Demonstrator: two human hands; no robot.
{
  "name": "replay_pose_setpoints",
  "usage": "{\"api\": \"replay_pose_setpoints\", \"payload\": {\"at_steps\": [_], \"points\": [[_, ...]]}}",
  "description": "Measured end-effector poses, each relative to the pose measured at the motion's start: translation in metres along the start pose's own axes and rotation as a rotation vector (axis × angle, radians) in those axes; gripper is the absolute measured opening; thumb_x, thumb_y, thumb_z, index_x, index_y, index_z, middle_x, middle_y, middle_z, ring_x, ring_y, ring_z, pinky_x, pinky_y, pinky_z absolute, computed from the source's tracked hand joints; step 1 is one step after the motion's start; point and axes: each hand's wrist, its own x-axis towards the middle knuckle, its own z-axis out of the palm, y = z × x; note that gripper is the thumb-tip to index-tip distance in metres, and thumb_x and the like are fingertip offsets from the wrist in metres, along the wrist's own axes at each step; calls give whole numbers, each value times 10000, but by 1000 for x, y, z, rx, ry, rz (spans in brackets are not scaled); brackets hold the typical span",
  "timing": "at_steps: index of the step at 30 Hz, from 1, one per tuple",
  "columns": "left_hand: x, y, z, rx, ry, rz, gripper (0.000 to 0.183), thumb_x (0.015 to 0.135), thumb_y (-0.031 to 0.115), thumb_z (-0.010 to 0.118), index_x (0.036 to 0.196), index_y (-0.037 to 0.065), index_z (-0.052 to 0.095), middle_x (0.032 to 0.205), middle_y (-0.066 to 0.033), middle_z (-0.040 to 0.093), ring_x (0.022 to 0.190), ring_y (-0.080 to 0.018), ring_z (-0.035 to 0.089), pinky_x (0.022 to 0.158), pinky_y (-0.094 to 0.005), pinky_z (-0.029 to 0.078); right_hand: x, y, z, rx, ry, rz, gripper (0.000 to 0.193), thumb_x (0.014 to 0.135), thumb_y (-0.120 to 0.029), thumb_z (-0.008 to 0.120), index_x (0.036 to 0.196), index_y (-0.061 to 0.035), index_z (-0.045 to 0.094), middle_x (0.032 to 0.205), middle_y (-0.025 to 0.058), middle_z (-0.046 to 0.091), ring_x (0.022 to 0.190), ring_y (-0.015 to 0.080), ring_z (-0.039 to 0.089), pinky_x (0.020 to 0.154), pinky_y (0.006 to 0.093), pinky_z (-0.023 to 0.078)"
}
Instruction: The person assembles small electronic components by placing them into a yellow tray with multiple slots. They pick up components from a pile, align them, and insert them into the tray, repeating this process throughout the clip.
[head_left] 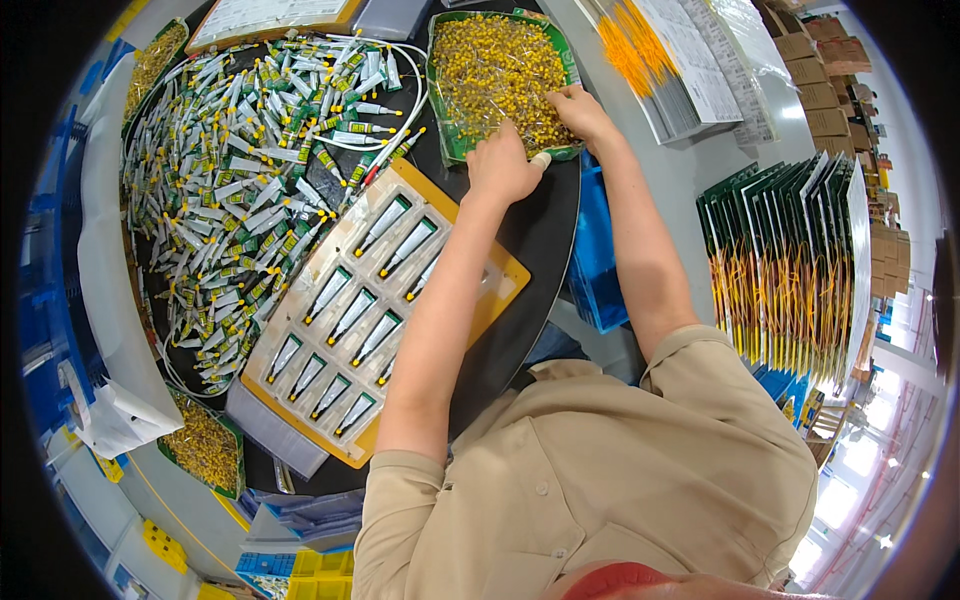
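A green-walled tray (437, 118) at the far side of the table is heaped with small yellow-headed pieces on thin pale stems (500, 60). My left hand (503, 168) reaches over its near edge, fingertips bent down to the heap and thumb held apart to the right, with a pale tip. At the tray's right side my right hand (584, 114) has its thumb and fingers drawn together at the pieces; what lies between them is too small to make out. Under my left forearm is a yellow-edged board (408, 178) whose pale slots hold several small tubes (350, 315) with black caps.
A big pile of small tubes with yellow tips (240, 190) covers the table's left, with a white hose (424, 85) beside it. Another tray of yellow pieces (205, 450) stands near left. On the right are printed sheets (690, 60), a blue bin (597, 255) and stacked cards with orange cords (785, 270).
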Motion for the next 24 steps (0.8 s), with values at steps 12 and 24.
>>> {"api": "replay_pose_setpoints", "payload": {"at_steps": [12,24], "points": [[6,-2,6,-338,212,25,853,728,202,864,1436,-16,441,1261,-232,642,1173,-350,630,1013,-406,483,-36,-12,10,967,59,-76,376,954,-177,591,1305,-39,603,897,15,635,651,58,518,534,226,388],[46,9,-20,-678,434,58,568,767,8,766,1292,-52,557,929,-136,709,819,-226,710,769,-343,576,-17,-60,-25,110,15,-810,608,812,-276,779,1360,-94,590,1212,157,652,1086,236,640,935,353,517]]}}
